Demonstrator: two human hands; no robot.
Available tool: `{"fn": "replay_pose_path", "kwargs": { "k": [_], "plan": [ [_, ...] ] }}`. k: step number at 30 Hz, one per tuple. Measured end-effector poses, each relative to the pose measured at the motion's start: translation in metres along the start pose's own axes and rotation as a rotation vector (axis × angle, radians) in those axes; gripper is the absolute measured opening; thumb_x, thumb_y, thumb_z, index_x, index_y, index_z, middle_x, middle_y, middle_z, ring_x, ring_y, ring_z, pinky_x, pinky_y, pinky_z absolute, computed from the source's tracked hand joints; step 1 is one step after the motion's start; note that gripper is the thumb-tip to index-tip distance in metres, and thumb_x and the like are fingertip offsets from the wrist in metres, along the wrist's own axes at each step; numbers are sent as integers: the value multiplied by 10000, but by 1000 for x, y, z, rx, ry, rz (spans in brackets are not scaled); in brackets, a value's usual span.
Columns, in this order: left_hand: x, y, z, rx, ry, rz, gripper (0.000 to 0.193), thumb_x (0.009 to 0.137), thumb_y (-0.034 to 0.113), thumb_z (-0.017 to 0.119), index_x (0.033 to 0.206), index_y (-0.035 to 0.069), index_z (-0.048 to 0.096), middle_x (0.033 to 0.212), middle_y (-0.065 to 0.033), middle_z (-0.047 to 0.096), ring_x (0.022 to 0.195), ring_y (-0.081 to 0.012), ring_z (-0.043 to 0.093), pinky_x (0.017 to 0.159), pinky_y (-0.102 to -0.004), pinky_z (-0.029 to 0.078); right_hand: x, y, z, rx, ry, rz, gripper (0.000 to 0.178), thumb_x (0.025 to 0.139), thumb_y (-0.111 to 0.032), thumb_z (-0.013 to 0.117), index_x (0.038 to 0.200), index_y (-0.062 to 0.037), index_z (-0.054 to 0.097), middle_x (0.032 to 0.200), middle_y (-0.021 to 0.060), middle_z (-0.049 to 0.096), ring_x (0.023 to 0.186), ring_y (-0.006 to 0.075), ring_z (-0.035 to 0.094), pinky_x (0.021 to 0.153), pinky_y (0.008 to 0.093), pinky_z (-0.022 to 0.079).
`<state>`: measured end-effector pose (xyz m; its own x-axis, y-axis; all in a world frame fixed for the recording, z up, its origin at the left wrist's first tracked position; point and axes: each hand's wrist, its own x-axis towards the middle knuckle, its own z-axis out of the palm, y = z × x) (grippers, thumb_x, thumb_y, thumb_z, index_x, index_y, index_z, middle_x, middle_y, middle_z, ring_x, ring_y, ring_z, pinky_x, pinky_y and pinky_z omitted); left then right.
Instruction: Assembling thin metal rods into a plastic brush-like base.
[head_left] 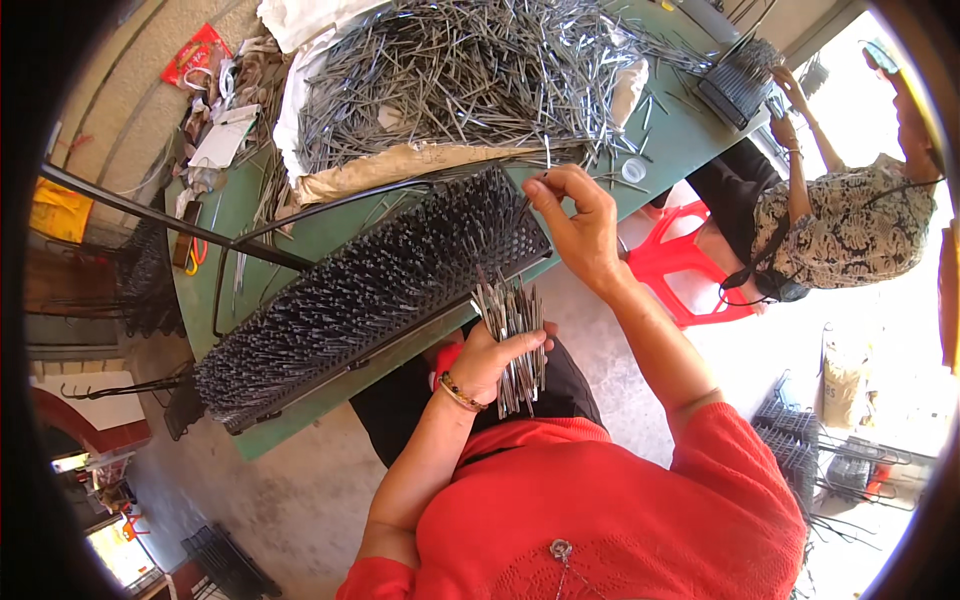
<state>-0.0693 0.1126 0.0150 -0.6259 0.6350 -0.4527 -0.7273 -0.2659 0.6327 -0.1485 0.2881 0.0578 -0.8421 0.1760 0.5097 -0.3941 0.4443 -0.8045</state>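
Note:
A long black rack (345, 290), densely filled with upright dark metal rods, lies slantwise along the near edge of the green table. My left hand (482, 362) is wrapped round a loose bundle of thin metal rods (515, 345), held upright below the rack's right part. Beside the rack's right end, my right hand (585, 222) is raised with thumb and forefinger pinched. A single thin metal rod (547, 152) shows at those fingertips, its lower part hidden by them. Bare holes show at that end of the rack.
A large heap of loose metal rods (450, 80) spreads on brown wrapping over the green table (655, 175). Scissors (196, 255) lie at left. A black metal bar (150, 212) crosses the left side. A person (840, 220) works at a second rack (740, 85), near a red stool (670, 265).

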Motion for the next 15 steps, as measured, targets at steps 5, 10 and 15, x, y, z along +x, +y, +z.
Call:
{"fn": "replay_pose_path", "kwargs": {
  "k": [5,10,15],
  "plan": [
    [-4,-3,1,-5,14,-15,354,828,67,660,1152,39,519,1002,-108,652,859,-168,645,705,-292,549,-5,6,8,6,-42,-20,113,822,-45,689,888,28,632,815,89,618,712,150,585,652,267,473],
    [-6,0,1,-9,19,-12,356,829,64,654,1155,34,513,1016,-121,651,876,-176,648,720,-299,551,-7,11,13,-108,-136,-200,141,786,-4,700,915,7,642,870,107,630,746,212,621,657,294,497],
    [-5,2,0,13,10,2,349,831,55,644,1153,31,513,1017,-127,651,872,-176,649,719,-294,550,-4,7,9,-141,-158,-238,140,782,-21,705,910,-3,652,876,111,635,766,239,620,685,313,494]
  ]
}}
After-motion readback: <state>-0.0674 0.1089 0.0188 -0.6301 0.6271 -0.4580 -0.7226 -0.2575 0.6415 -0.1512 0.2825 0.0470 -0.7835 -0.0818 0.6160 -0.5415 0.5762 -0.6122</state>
